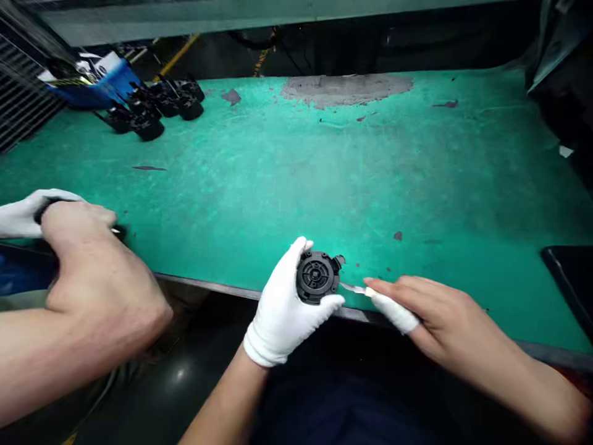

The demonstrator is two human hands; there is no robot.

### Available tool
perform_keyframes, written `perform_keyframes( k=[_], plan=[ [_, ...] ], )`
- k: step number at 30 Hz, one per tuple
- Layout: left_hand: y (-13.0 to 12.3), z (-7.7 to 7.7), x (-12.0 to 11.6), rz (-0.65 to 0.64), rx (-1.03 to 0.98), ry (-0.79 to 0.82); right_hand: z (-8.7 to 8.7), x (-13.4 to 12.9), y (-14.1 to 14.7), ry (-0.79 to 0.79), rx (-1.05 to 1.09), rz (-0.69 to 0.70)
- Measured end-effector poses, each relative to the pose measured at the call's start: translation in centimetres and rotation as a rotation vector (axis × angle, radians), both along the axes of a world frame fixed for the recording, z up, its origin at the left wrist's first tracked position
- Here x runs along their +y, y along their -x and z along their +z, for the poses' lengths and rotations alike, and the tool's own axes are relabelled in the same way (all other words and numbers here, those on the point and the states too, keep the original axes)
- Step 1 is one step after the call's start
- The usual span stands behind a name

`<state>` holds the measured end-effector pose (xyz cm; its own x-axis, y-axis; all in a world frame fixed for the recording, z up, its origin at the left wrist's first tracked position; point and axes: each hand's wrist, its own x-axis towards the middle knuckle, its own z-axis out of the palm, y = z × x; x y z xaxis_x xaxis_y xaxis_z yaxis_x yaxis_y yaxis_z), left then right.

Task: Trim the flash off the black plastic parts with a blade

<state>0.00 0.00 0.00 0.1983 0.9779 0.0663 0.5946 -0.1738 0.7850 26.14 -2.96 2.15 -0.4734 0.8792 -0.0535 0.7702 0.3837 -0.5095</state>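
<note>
My left hand (287, 303), in a white glove, grips a round black plastic part (317, 277) near the table's front edge. The part's ribbed face is turned up, and a small tab sticks out at its upper right. My right hand (417, 309) is ungloved, with white wrapping on the thumb, and its fingers are closed on a small knife (354, 288). The blade points left, with its tip close to the right rim of the black part; whether they touch is unclear.
Several black parts (147, 125) stand at the back left beside a blue bin (99, 83). At the left, another person's arm (102, 296) and gloved hand hold a dark object. A dark flat object (572, 272) lies on the green table (324, 167) at the right.
</note>
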Motion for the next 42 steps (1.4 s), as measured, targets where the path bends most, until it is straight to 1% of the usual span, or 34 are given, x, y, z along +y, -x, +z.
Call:
perform_keyframes(
  k=[2,5,10,16,20,23,26,28,30,32,35,38,40,42],
  plan=[
    [0.1,-0.2,0.0,0.011,0.014,-0.011,0.4,0.9,0.7,0.014,-0.049,0.053],
    [0.1,-0.4,0.1,0.007,0.030,-0.029,0.9,2.2,1.4,0.015,-0.141,0.084],
    [0.1,-0.9,0.3,-0.003,0.036,-0.061,1.6,3.2,1.7,-0.044,-0.317,0.021],
    [-0.2,-1.0,0.2,0.031,0.033,-0.103,1.6,2.6,2.0,-0.030,-0.280,0.022],
    [-1.0,-1.3,-0.2,0.068,0.028,-0.165,1.5,2.3,2.9,-0.067,-0.345,-0.060],
    [-1.7,-1.7,-0.7,0.130,0.055,-0.246,1.4,1.9,3.8,-0.083,-0.371,-0.133],
    [-2.1,-2.0,-0.9,0.169,0.060,-0.284,1.0,1.3,4.1,-0.066,-0.271,-0.186],
    [-2.2,-2.1,-0.9,0.167,0.050,-0.288,0.7,1.0,4.1,-0.045,-0.192,-0.188],
    [-2.2,-2.0,-0.8,0.170,0.039,-0.294,0.5,0.8,4.1,-0.036,-0.168,-0.180],
    [-2.2,-2.0,-0.8,0.176,0.030,-0.290,0.3,0.8,4.2,-0.047,-0.199,-0.176],
    [-2.5,-2.1,-0.9,0.174,0.029,-0.282,0.3,1.0,4.6,-0.088,-0.301,-0.190],
    [-3.1,-2.3,-1.2,0.232,0.041,-0.330,0.5,1.3,5.3,-0.114,-0.381,-0.220],
    [-3.4,-2.4,-1.4,0.284,0.045,-0.360,0.6,1.4,5.4,-0.112,-0.375,-0.241],
    [-3.3,-2.3,-1.3,0.263,0.042,-0.342,0.8,1.3,5.1,-0.084,-0.288,-0.239]
  ],
)
